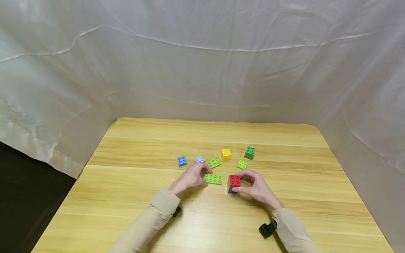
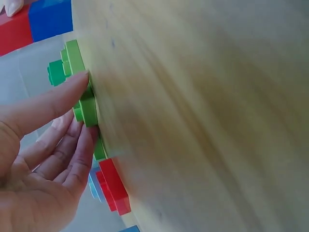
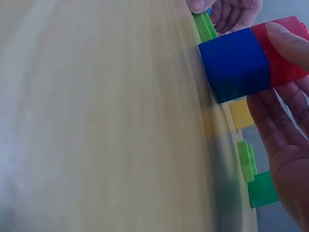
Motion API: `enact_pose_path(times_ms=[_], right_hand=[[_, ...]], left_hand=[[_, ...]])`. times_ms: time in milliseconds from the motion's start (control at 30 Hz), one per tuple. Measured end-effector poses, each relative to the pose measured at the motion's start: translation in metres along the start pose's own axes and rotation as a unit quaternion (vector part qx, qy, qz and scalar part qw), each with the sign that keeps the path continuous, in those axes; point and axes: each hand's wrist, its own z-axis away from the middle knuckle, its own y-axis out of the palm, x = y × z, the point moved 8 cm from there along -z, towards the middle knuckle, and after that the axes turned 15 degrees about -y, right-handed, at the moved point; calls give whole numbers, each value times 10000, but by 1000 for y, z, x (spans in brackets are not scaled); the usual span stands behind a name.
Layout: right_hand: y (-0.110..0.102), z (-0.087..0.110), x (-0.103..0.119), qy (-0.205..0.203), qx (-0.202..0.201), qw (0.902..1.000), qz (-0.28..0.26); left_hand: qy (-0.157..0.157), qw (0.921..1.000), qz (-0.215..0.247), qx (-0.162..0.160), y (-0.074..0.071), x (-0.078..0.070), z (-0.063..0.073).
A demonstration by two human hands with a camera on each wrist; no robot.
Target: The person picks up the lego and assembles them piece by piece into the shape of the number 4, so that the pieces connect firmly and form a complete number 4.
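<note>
My right hand (image 1: 255, 186) grips a two-brick stack, its thumb and fingers on either side of the red brick (image 1: 234, 180). Under that one sits a dark blue brick (image 3: 235, 65), low over the table. With thumb and fingers, my left hand (image 1: 191, 176) pinches the left end of a long lime-green plate (image 1: 215, 179), which lies studs up on the wood. Just past the left fingers is another red brick (image 2: 114, 186), which the hand hides in the head view.
Behind the hands lie a blue brick (image 1: 181, 161), a light blue piece (image 1: 199, 159), a second lime plate (image 1: 214, 162), a yellow brick (image 1: 226, 154), a small lime plate (image 1: 242, 164) and a green brick (image 1: 249, 153). Pale curtains (image 1: 221, 80) hang around the wooden table (image 1: 136, 151).
</note>
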Motion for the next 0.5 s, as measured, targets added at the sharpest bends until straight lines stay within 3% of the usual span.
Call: enact_pose_path(times_ms=[267, 500], right_hand=[[0, 0, -1, 91, -49, 9999, -4], [0, 0, 0, 46, -64, 9999, -71]], left_hand=[[156, 9998, -61, -85, 1, -2, 1], [-35, 9988, 437, 238, 2, 4, 2]])
